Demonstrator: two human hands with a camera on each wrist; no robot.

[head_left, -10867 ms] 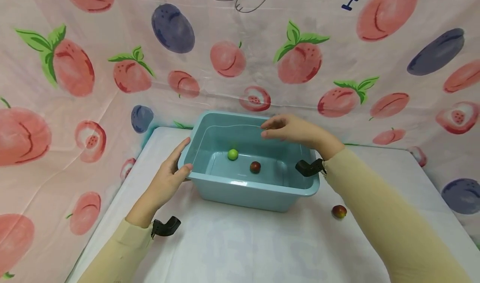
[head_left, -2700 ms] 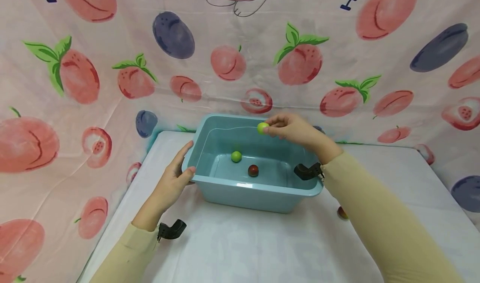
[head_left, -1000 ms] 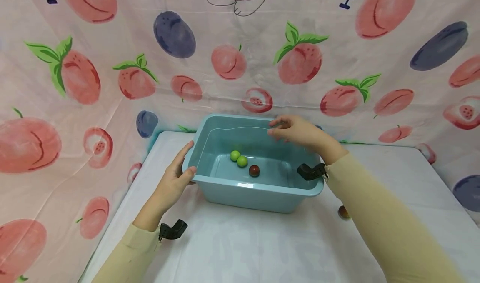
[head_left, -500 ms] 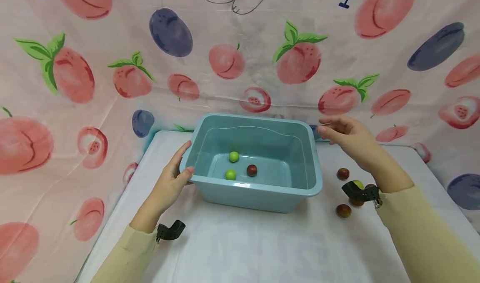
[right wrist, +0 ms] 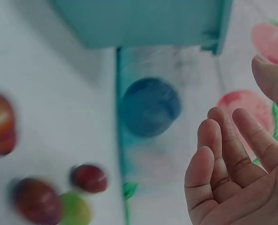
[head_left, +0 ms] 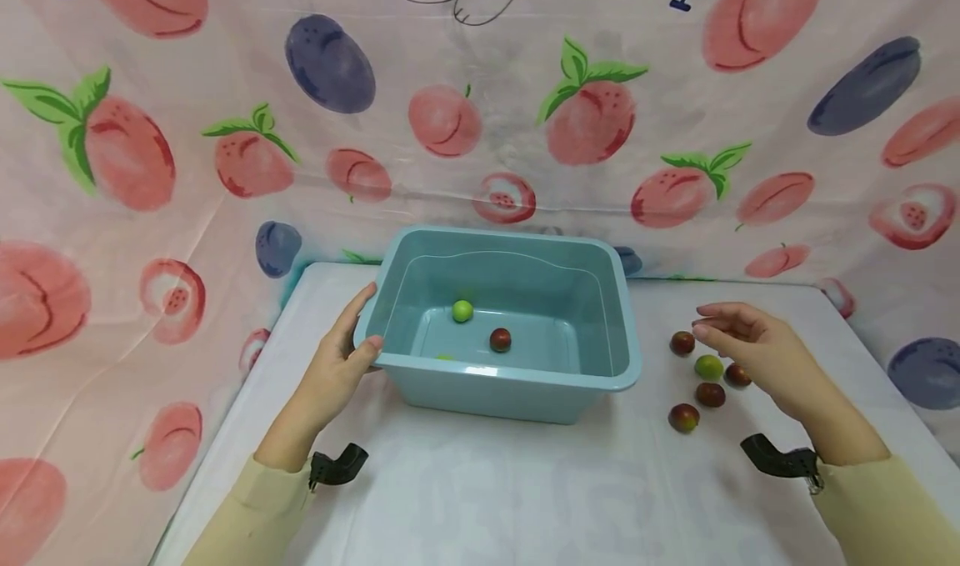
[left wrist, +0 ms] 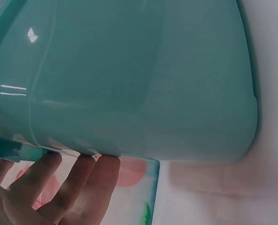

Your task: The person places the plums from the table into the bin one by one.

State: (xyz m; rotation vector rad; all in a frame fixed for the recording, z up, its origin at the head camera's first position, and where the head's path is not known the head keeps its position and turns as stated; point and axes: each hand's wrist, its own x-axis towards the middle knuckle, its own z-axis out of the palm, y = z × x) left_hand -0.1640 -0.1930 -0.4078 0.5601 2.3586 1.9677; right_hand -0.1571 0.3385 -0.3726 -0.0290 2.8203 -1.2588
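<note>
A blue-green plastic tub [head_left: 487, 395] stands on the white table. My left hand [head_left: 330, 378] holds its left end, thumb on the rim; the left wrist view shows fingertips [left wrist: 106, 164] against the tub's outside. Inside lie a green plum-like fruit [head_left: 462, 311], a dark red one [head_left: 500, 339], and a second green one [head_left: 446, 358], mostly hidden by the front rim. Right of the tub, my right hand [head_left: 768, 353] hovers with loosely bent fingers and nothing in them. Beside and below it are a green fruit [head_left: 708, 368] and several dark red fruits [head_left: 684, 418].
A fruit-printed cloth [head_left: 480, 66] hangs behind and to the left of the white table [head_left: 480, 491]. Each wrist carries a black camera mount [head_left: 337, 466]. The tub's right wall stands between its inside and the loose fruits.
Since 2.7 seconds ago, my right hand has let a green fruit go into the tub, where it rolled toward the front wall. The hand then moved right, over the loose fruits.
</note>
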